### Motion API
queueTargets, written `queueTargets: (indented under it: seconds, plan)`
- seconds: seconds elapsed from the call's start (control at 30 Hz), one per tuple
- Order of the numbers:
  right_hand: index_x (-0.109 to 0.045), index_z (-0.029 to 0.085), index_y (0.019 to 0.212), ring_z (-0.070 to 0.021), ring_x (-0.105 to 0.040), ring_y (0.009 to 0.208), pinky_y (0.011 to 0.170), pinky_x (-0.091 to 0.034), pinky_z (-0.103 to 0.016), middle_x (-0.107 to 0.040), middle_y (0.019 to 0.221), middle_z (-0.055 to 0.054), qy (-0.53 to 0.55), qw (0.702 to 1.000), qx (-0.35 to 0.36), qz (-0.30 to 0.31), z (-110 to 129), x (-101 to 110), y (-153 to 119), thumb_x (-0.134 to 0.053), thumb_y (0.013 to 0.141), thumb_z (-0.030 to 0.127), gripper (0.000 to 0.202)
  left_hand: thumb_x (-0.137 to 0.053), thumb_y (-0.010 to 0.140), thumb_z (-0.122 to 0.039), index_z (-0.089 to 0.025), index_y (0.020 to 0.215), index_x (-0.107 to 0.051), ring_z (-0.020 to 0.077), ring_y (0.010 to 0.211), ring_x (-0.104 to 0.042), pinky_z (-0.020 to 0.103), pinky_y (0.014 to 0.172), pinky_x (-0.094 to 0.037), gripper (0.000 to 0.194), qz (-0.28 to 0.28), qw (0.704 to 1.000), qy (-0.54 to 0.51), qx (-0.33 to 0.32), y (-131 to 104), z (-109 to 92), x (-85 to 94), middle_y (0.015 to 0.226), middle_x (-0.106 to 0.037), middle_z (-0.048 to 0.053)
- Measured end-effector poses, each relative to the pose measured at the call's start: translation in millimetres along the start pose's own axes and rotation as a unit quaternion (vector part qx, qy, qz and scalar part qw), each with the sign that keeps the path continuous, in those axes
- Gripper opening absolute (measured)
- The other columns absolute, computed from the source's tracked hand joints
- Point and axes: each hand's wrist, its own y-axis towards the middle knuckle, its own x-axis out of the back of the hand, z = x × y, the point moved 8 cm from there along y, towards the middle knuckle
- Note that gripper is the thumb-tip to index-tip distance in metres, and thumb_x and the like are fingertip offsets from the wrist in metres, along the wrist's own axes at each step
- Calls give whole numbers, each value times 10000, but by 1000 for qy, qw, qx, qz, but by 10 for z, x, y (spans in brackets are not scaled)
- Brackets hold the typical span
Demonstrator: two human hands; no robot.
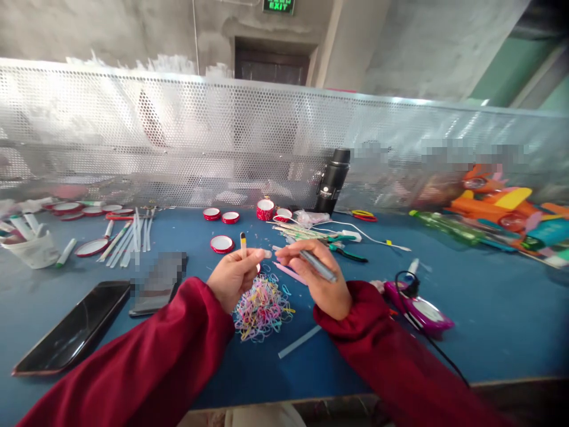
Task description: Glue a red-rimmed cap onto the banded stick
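My left hand [237, 273] is closed around a slim white stick [243, 244] with a yellow band and a dark tip, which stands up out of the fist. Between its thumb and finger is a small whitish translucent piece [267, 254]. Just to the right, my right hand [322, 276] holds a grey pen-like tube [318, 265] across its fingers, its fingertips close to that piece; whether they touch it I cannot tell. Below and between the hands lies a pile of coloured small rubber bands [262, 305]. A translucent glue stick [299, 342] rests nearer the table edge.
On the blue table [258, 379] lie phone-like dark slabs [73, 326] at left, glue sticks [128, 246], and red-rimmed round lids [221, 244]. A black flask [332, 181], pliers [351, 254], a magenta device [420, 308] with a cable, and an orange toy [498, 204] stand further right.
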Motion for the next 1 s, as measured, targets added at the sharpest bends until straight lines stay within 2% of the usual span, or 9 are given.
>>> queueTargets:
  seconds: [0.13,0.27,0.43,0.5,0.6,0.7,0.8,0.87,1.0]
  plan:
    - [-555,285,1011,-192,-630,896,825,-523,-396,-660,995,-28,-98,994,41,-5,84,-77,-57,-746,755,282,320,-745,714,-433,-152,796,-599,22,408,-128,213,408,-46,327,52,997,29,44,1,164,-72,493,-231,-98]
    - [-572,270,936,-176,-624,817,766,-514,-351,-652,890,-12,-158,985,61,-17,135,-58,-43,-691,801,268,181,-723,740,-431,-152,766,-580,22,414,-121,204,404,-53,315,73,995,33,67,-19,228,-126,507,-205,-97]
    - [-553,244,946,-168,-614,801,781,-492,-322,-646,913,-23,-261,963,42,-51,10,306,106,-598,842,257,114,-659,794,-283,-164,938,-571,14,413,-201,158,399,-100,207,-31,998,-29,52,-37,106,23,563,-268,-85]
    - [-542,232,966,-174,-606,811,789,-473,-311,-637,893,-28,-328,945,6,-5,-158,378,147,-564,840,243,129,-594,813,-195,-166,920,-547,17,421,-274,137,398,-149,120,-73,995,-62,37,-44,53,88,585,-330,-68]
    - [-548,218,947,-171,-588,800,762,-440,-283,-633,876,-27,-417,905,-28,83,-405,350,124,-542,818,208,129,-524,840,-140,-145,850,-547,41,505,-443,134,443,-307,26,-84,994,-65,28,-46,23,100,657,-465,-12]
    - [-553,216,947,-172,-584,798,725,-411,-264,-644,867,-27,-481,866,-43,126,-578,300,76,-552,791,168,163,-529,876,-200,-131,851,-606,77,666,-568,161,558,-426,107,-87,996,-22,20,-43,17,119,824,-585,53]
    - [-574,221,953,-188,-591,812,744,-410,-279,-662,853,-26,-520,842,-48,133,-663,298,69,-600,765,164,198,-560,882,-326,-167,955,-674,74,713,-582,148,554,-417,209,-92,995,23,1,-40,-3,158,907,-612,45]
    - [-593,223,987,-200,-604,842,786,-428,-304,-676,873,-29,-506,855,-35,109,-607,311,91,-624,776,196,214,-568,873,-396,-199,1018,-687,58,651,-555,140,497,-385,272,-78,996,38,2,-39,6,146,871,-613,28]
    - [-611,226,1079,-201,-630,903,835,-474,-340,-683,952,-39,-363,931,32,-23,-168,305,95,-534,893,293,212,-590,869,-358,-166,1063,-675,56,588,-550,152,518,-446,286,-9,999,35,38,-44,74,2,784,-622,30]
